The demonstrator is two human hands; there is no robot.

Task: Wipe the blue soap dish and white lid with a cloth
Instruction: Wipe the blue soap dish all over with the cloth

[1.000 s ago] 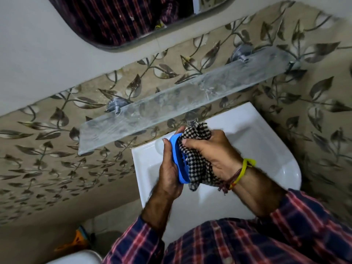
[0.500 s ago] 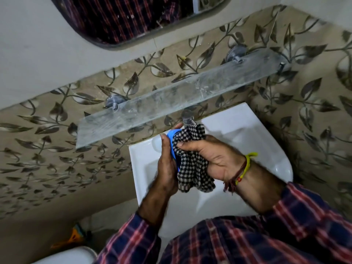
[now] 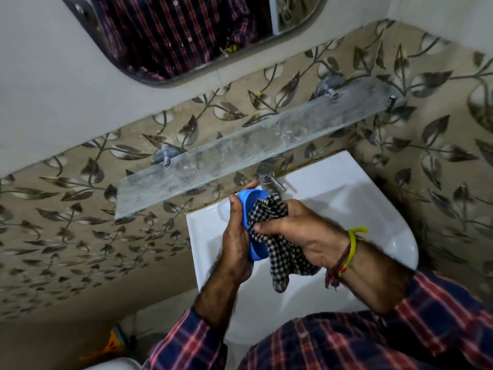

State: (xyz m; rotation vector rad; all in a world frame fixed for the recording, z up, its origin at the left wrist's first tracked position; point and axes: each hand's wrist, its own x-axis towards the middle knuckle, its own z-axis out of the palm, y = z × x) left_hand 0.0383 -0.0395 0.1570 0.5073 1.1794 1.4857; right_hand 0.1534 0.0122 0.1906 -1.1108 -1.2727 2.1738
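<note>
My left hand (image 3: 236, 240) grips the blue soap dish (image 3: 253, 201) on edge over the white basin, its hollow side facing right. My right hand (image 3: 301, 232) holds a black-and-white checked cloth (image 3: 282, 252) bunched in its fingers and presses it into the dish's hollow. The loose end of the cloth hangs down below the dish. A pale rounded shape (image 3: 222, 208), perhaps the white lid, lies on the basin's back left corner behind my left hand, mostly hidden.
The white basin (image 3: 354, 209) sits against a leaf-patterned tiled wall. A metal tap (image 3: 268, 180) stands just behind the dish. A bare glass shelf (image 3: 253, 148) juts out above it, under a mirror (image 3: 186, 36). An orange object (image 3: 112, 345) lies on the floor at lower left.
The cloth has moved down inside the dish, uncovering the dish's upper blue rim. Both hands stay over the basin, and the tap now shows behind them.
</note>
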